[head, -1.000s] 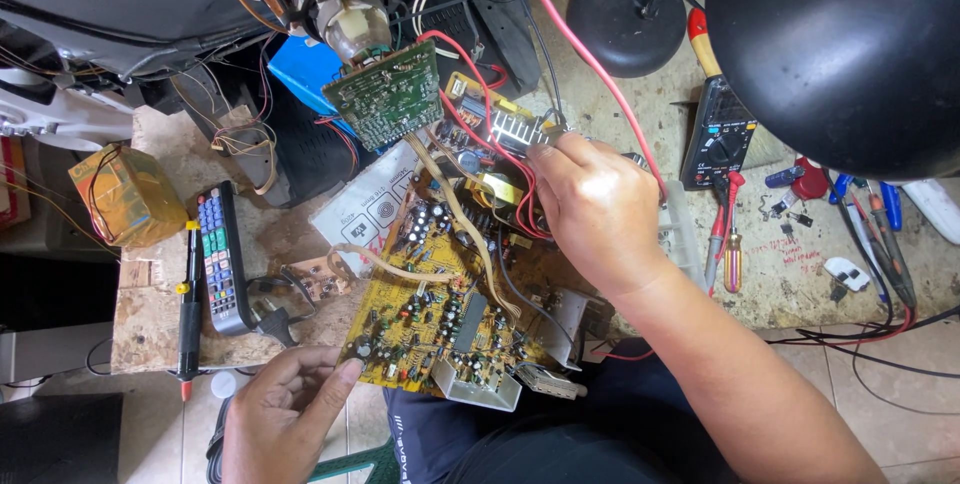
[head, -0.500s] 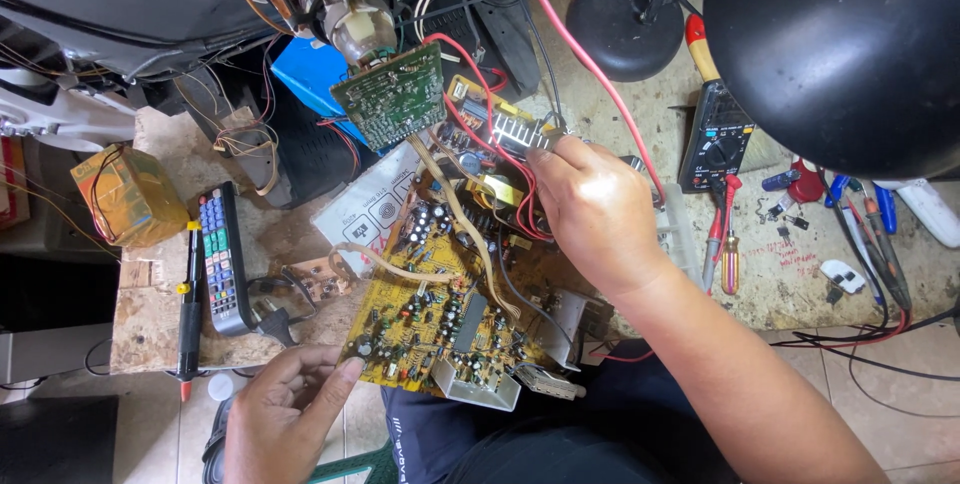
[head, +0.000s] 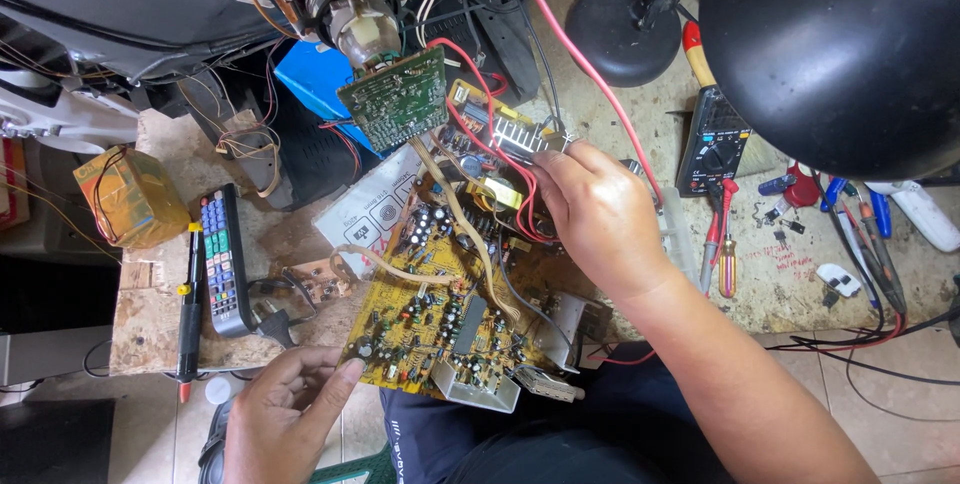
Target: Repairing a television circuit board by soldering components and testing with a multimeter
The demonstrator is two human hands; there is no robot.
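A large yellow circuit board [head: 440,314] crowded with components lies tilted across my lap and the bench edge. My left hand [head: 285,414] holds its lower left corner, fingers under the edge. My right hand [head: 600,214] rests on the board's upper right part, fingertips pressing beside a ribbed metal heat sink [head: 515,136] and red wires [head: 500,159]. A small green circuit board [head: 395,99] stands above it, joined by a tan ribbon cable [head: 455,204] to the yellow board.
A black lamp shade [head: 850,44] overhangs the right side, its round base [head: 612,32] behind. A multimeter [head: 712,149], screwdrivers [head: 725,244] and pens lie right. A remote control [head: 222,259] and a yellow box [head: 130,194] sit left, a television chassis behind.
Both hands and the yellow board stay almost still; the view has shifted slightly.
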